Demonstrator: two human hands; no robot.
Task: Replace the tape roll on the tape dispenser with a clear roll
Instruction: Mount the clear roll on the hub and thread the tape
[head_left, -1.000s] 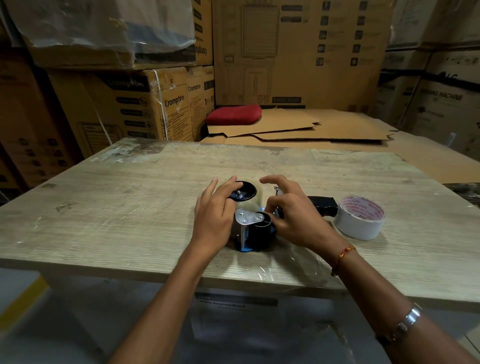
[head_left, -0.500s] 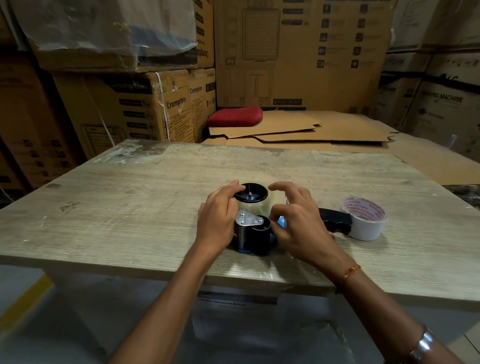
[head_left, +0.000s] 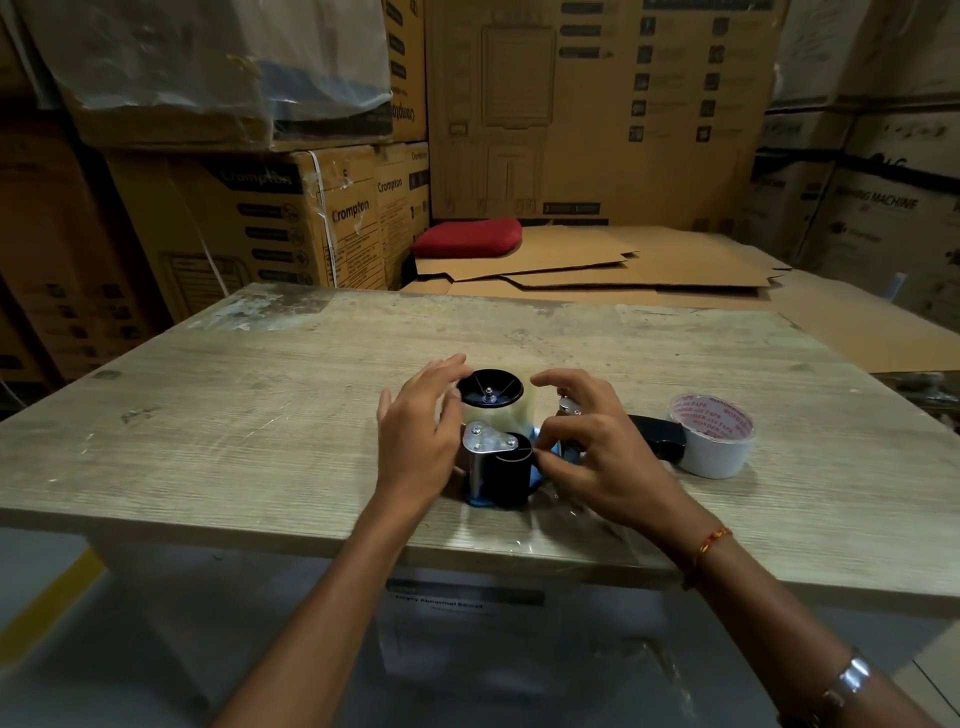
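The tape dispenser (head_left: 498, 467) lies on its side near the front edge of the wooden counter (head_left: 260, 431), with the clear roll (head_left: 501, 410) seated on its black hub. Compared with half a second ago, the left hand (head_left: 415, 441) has loosened: its grip is now wide, fingers spread beside the roll. The right hand (head_left: 592, 452) pinches narrowly at the dispenser's black roller. The white tape roll (head_left: 717, 447) remains beside the handle.
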